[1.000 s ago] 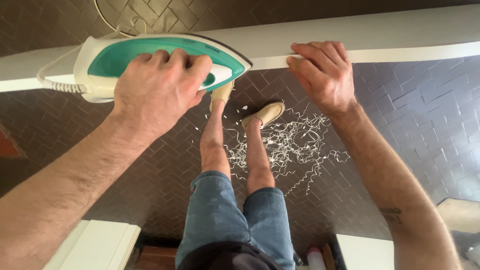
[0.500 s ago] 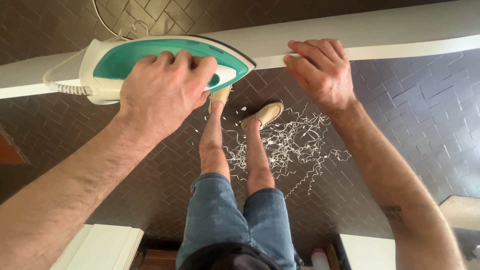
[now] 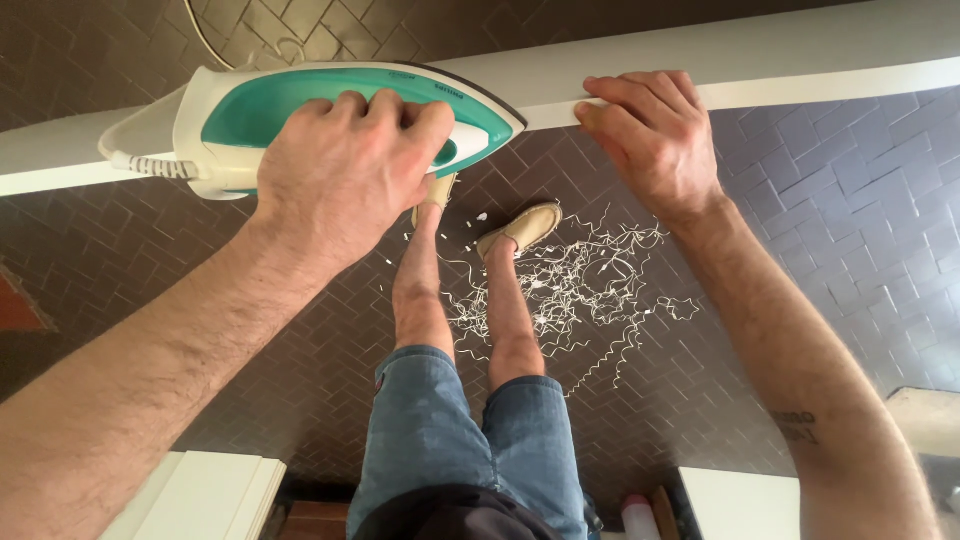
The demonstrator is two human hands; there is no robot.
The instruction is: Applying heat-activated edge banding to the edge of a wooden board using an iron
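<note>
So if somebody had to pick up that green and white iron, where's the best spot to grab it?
By its handle, from above. The iron lies soleplate-down along the edge of the long white board, so the handle arches on top; the left hand wraps over it that way. The cord leaves the rear end, so come in clear of that. The right hand rests on the board just ahead of the iron's tip.

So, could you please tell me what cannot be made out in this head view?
- Soleplate of the iron: faces the white board; contact hidden.
- Iron's handle: covered by the left hand.
- Right hand fingertips: curl over the board's edge.
- Iron's cord: cut off by the top edge.
- One shoe shows; the other hides behind the iron.
</note>
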